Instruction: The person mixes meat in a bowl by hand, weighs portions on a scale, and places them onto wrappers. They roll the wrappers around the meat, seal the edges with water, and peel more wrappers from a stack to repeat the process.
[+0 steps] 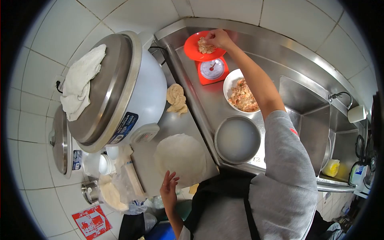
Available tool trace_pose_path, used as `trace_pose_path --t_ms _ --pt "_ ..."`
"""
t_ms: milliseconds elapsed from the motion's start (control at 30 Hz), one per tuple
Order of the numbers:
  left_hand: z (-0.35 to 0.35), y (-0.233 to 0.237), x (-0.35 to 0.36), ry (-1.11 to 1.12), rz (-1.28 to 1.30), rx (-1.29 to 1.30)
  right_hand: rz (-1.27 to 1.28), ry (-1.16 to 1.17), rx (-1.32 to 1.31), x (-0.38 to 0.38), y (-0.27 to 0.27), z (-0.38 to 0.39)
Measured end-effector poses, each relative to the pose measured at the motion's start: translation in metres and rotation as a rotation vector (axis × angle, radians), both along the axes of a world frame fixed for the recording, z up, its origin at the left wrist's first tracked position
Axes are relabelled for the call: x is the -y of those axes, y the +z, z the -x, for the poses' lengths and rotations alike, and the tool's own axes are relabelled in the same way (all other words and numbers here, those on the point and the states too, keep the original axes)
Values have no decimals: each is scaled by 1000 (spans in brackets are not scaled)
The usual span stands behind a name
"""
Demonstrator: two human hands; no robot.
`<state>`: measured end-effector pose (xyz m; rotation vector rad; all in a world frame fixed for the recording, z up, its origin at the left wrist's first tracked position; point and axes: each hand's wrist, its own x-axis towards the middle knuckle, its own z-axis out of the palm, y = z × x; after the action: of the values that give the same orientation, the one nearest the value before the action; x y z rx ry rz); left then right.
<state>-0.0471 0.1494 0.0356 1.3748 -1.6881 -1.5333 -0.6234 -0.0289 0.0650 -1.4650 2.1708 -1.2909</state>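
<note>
**Filling on the scale, wrapper waiting on the board**

The right hand [219, 38] is stretched all the way out to the far corner of the steel counter [208, 108]. Its fingertips are bunched together, pinching the lump of filling [204, 47]. That lump sits on the red plate [192, 51], which is on top of the little red scale [213, 70]. I can't tell if the lump is actually lifted off the plate or just being pressed.

The left hand [169, 189] is down close to the body with its fingers spread and nothing in it. It's right at the near edge of the round wrapper [181, 157], though I can't say for sure it's touching. The wrapper lies flat on the board [144, 160].

Around them:
- The white bowl [230, 80], with more of the same filling, is just beside the scale and partly under the right forearm.
- A round steel pan [237, 140] of cloudy liquid sits nearer, between the bowl and the body.
- A lump of dough [176, 99] sits beyond the wrapper, next to the big rice cooker [120, 92].
- A white cloth [82, 82] is draped on the cooker's lid.
- The sink [308, 120] is off to the right.
</note>
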Motion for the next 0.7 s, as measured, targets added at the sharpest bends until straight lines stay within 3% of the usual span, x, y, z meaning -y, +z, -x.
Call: trace_pose_path --t_ms 433,467,533,567,633,667,700 --pt "0 -3 7 21 -20 -23 0 -119 -498 7 20 10" --pt "1 -3 7 10 -21 -26 1 -119 -497 13 18 7" --pt "4 -2 8 13 -24 -18 6 10 -185 20 22 -12" --pt "5 -1 7 15 -30 -12 10 11 -187 20 26 -21" --pt "6 -1 6 19 -29 -11 -444 111 326 16 40 -41" --pt "5 0 7 21 -28 -7 -440 114 326 21 26 -38" --pt "5 1 6 23 -25 -5 -296 79 -70 30 -4 -32"
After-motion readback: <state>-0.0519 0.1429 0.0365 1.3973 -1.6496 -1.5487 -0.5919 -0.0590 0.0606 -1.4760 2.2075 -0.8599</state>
